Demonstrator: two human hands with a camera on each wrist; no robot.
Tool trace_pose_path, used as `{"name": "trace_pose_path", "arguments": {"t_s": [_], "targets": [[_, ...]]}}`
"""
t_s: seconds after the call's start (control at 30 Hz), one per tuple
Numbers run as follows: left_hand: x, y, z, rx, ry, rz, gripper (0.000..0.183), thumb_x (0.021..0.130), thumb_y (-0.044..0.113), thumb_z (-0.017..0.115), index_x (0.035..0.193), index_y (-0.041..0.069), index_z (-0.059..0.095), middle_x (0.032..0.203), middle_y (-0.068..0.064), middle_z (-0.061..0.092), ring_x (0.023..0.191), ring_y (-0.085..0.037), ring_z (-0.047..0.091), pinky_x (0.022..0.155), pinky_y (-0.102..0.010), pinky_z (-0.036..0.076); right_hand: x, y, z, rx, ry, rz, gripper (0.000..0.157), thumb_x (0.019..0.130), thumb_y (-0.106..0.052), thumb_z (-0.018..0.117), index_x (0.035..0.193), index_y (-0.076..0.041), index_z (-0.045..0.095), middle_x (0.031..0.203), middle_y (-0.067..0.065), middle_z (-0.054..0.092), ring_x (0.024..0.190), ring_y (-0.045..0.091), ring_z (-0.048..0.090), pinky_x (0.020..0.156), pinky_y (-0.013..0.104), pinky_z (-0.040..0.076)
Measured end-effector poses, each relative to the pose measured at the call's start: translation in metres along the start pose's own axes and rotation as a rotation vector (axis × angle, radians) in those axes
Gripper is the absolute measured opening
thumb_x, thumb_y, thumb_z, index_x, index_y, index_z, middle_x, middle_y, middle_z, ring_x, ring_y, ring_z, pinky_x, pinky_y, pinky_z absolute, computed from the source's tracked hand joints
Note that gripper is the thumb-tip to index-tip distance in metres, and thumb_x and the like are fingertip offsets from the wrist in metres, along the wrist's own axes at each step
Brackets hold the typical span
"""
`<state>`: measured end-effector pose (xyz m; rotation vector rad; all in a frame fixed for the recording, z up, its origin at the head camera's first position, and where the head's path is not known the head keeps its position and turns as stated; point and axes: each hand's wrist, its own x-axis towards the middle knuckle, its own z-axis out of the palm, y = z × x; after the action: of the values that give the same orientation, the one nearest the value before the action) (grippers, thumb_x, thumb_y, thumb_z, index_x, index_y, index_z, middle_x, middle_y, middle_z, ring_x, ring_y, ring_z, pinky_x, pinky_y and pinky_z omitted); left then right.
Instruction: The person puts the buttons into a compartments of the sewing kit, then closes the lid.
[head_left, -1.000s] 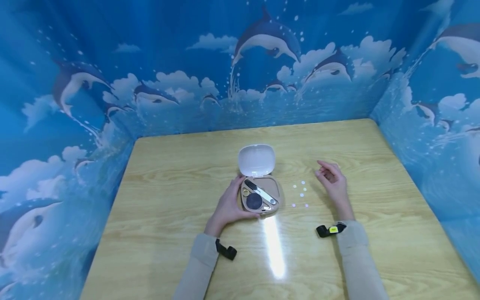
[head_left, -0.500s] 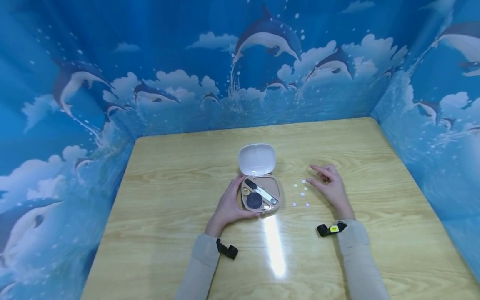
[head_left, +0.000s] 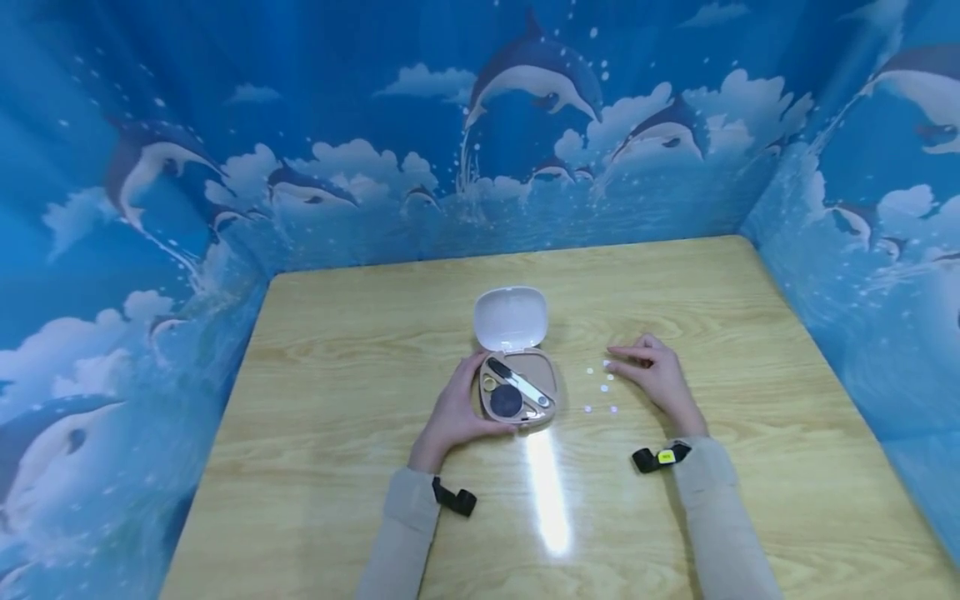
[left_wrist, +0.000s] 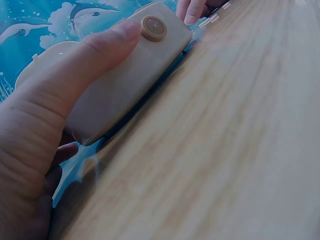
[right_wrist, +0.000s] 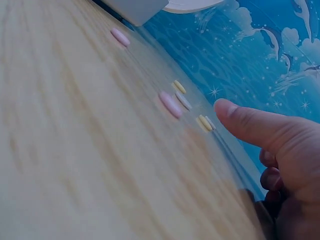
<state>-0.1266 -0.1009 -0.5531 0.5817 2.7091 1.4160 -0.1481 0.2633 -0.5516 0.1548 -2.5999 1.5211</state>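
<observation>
My left hand (head_left: 459, 410) grips the left side of an open sewing kit box (head_left: 534, 367), thumb along its front and fingers behind. The left wrist view shows the thumb beside a brown button-shaped catch (left_wrist: 154, 28) on the box's front. Inside lie a black and silver tool (head_left: 519, 382), a dark round piece (head_left: 506, 401) and a small gold ring (head_left: 490, 384). My right hand (head_left: 660, 379) hovers right of several small pastel buttons (head_left: 604, 388). Its thumb and index finger reach the farthest button (head_left: 607, 363), with a gap between them.
The box's white lid (head_left: 511, 318) stands raised behind it. Everything rests on a wood-grain table (head_left: 360, 367), with a dolphin-print curtain (head_left: 360, 217) round the back and sides. Each wrist wears a black camera strap (head_left: 660, 458).
My right hand has moved left to the buttons, its thumb and index finger coming to the farthest one. My left hand stays on the box, which has shifted very slightly left.
</observation>
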Motion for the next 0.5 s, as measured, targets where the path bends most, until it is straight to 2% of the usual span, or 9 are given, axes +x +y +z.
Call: {"name": "trace_pose_path", "arguments": {"t_s": [0.13, 0.27, 0.5], "targets": [[0.0007, -0.0015, 0.0, 0.002, -0.004, 0.014, 0.129, 0.046, 0.057, 0.095, 0.154, 0.03, 0.03, 0.156, 0.005, 0.035, 0.146, -0.02, 0.028, 0.122, -0.044, 0.016, 0.0012, 0.0016, 0.0009, -0.003, 0.002, -0.011, 0.032, 0.078, -0.018, 0.085, 0.107, -0.008, 0.077, 0.085, 0.005, 0.05, 0.077, 0.015, 0.04, 0.062, 0.023, 0.037], [0.0008, -0.0023, -0.0002, 0.005, -0.002, 0.019, 0.13, 0.046, 0.058, 0.095, 0.154, 0.028, 0.03, 0.157, 0.003, 0.035, 0.146, -0.022, 0.027, 0.122, -0.044, 0.015, 0.0019, 0.0017, 0.0016, -0.037, -0.005, -0.021, 0.029, 0.079, -0.019, 0.085, 0.105, -0.009, 0.078, 0.085, 0.004, 0.051, 0.077, 0.015, 0.041, 0.062, 0.023, 0.037], [-0.0005, -0.0023, -0.0004, 0.018, -0.01, 0.001, 0.13, 0.047, 0.059, 0.094, 0.155, 0.027, 0.029, 0.157, 0.003, 0.035, 0.146, -0.021, 0.027, 0.122, -0.042, 0.015, 0.0021, -0.0003, 0.0034, -0.09, -0.029, -0.015, 0.023, 0.08, -0.018, 0.084, 0.101, -0.01, 0.079, 0.083, 0.004, 0.052, 0.076, 0.015, 0.042, 0.061, 0.024, 0.038]]}}
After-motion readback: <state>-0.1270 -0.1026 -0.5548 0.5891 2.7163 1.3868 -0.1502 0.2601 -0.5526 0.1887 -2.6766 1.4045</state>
